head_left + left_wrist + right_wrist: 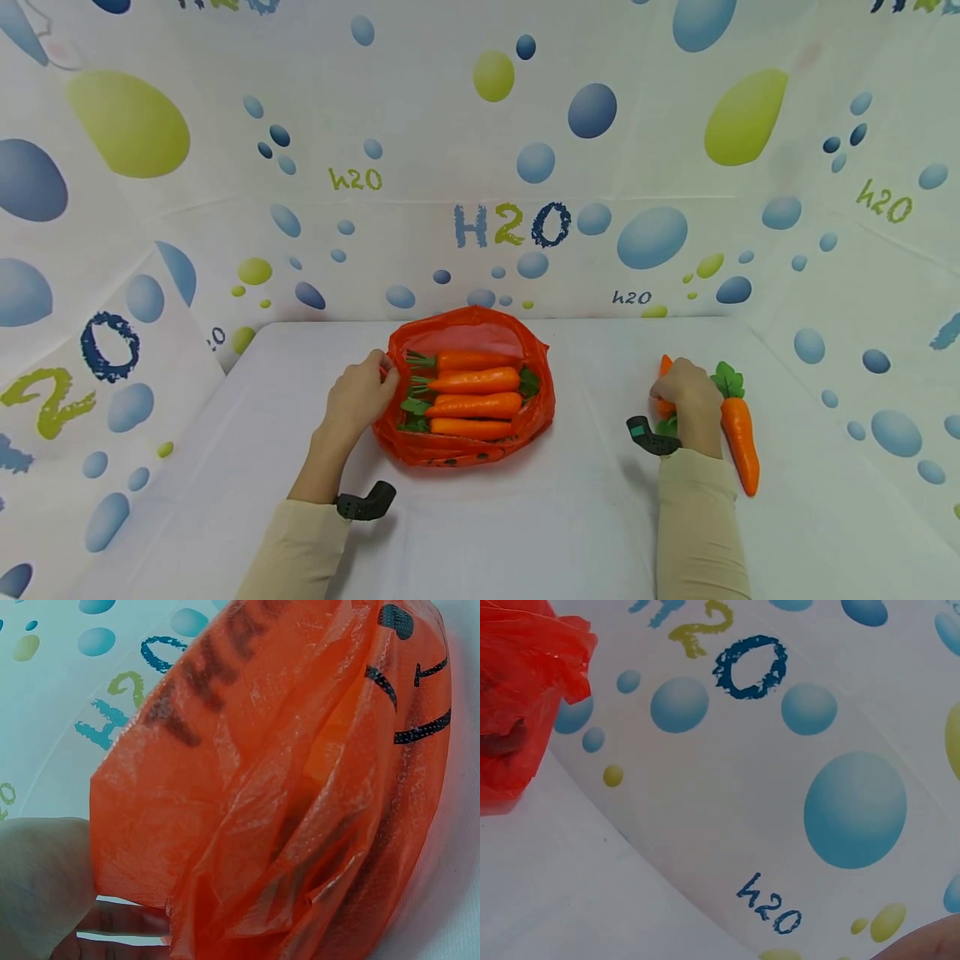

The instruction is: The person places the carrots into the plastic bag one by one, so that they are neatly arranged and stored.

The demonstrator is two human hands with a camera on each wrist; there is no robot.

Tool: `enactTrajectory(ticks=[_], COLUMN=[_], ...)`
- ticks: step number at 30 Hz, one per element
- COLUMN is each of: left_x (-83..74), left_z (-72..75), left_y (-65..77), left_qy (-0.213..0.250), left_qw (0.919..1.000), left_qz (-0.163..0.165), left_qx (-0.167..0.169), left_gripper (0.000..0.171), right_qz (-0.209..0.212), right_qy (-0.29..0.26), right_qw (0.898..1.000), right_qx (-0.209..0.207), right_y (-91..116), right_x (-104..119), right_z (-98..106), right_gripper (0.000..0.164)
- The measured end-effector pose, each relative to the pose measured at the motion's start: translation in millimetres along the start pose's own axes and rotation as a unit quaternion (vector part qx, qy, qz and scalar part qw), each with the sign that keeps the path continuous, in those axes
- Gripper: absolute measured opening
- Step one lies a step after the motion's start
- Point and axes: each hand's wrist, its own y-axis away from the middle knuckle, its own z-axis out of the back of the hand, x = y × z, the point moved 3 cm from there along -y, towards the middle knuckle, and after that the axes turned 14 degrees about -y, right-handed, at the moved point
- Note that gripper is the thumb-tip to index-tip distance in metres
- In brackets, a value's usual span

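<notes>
A red plastic bag (480,325) lies on its side or back with its mouth open toward me, several orange carrots (476,381) with green tops stacked inside. My left hand (360,392) pinches the bag's left edge. The left wrist view shows the crumpled plastic (262,765) with black print beside the thumb of that hand (45,885). On the right, my right hand (688,392) grips a carrot (665,408), partly hidden by the fingers, its green top pointing toward me. Just right of that hand lies another carrot (741,442), leafy end away from me.
A white-covered table (525,533) carries everything. Behind and beside it hangs a white cloth (420,108) with blue and green drops and "H2O" lettering. Dark wrist cameras (367,502) sit on both wrists. The bag's edge (525,690) shows at left in the right wrist view.
</notes>
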Motion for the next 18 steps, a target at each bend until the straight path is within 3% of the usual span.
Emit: enactTrajectory(ticks=[7,18], left_x=[-1.0,-0.5], left_z=[0.6,0.0], left_y=[0.3,0.2], left_qy=[0.0,0.002], left_qw=[1.0,1.0], left_qz=[-0.004,0.001], left_qx=[0.0,0.003], left_gripper=[0.025,0.025], right_qz=[-0.008,0.029], right_qy=[0.002,-0.022], right_qw=[1.0,0.999], right_qx=[0.013,-0.005], right_y=[1.4,0.9], right_x=[2.0,4.9], right_z=[-0.1,0.3], right_gripper=[0.055,0.053])
